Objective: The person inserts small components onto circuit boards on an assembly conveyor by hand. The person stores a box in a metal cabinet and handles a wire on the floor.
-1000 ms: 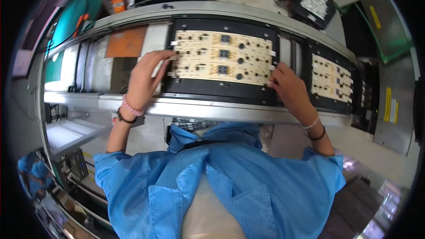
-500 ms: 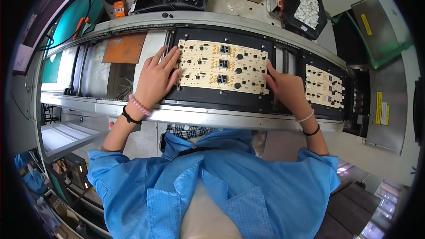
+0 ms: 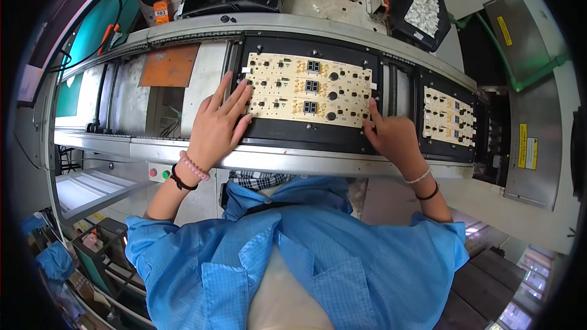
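Between the rails: black tray, cream circuit board within.
Left hand: fingers spread, tips at the board's left edge. Right hand: loosely curled, thumb and forefinger apart, at its right edge. Orange box, printed, beyond the far rail. Yellow labels, far right, text illegible.

Left hand spread flat, right hand pointing.
The left forearm and right forearm angled inward from bent elbows, wrists nearly straight. The left palm faced down, fingers fanned, thumb stretched out to the right. The right index finger extended forward, thumb apart below it; the other right fingers seemed curled under, though mostly hidden.
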The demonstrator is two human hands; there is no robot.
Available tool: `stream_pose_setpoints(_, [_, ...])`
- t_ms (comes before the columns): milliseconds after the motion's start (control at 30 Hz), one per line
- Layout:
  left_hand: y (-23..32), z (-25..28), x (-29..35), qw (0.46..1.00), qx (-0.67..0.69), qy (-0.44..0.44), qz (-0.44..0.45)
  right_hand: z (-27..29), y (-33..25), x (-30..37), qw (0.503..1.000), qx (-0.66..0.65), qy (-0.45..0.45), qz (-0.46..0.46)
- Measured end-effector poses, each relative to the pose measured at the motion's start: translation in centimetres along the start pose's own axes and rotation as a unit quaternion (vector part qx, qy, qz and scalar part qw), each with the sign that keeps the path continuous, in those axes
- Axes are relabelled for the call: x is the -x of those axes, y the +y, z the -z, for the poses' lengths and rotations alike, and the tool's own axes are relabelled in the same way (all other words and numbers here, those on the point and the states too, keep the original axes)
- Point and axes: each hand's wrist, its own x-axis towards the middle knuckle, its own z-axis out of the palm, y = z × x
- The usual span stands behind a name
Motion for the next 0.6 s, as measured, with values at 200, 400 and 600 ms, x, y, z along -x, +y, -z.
stream_pose_setpoints(200, [0.5,0.1,1.6,0.999,0.047,-0.007,0.018,2.0,0.0,0.3,0.999,-0.032,-0.007,0.03])
stream_pose_setpoints(400, [1.0,0.7,3.6,0.998,0.066,-0.02,0.013,2.4,-2.4,2.7,0.998,-0.042,-0.038,-0.006])
stream_pose_setpoints(600, [0.4,0.6,3.3,0.999,0.03,-0.018,-0.002,4.0,-0.8,-1.0,0.992,-0.102,-0.074,0.028])
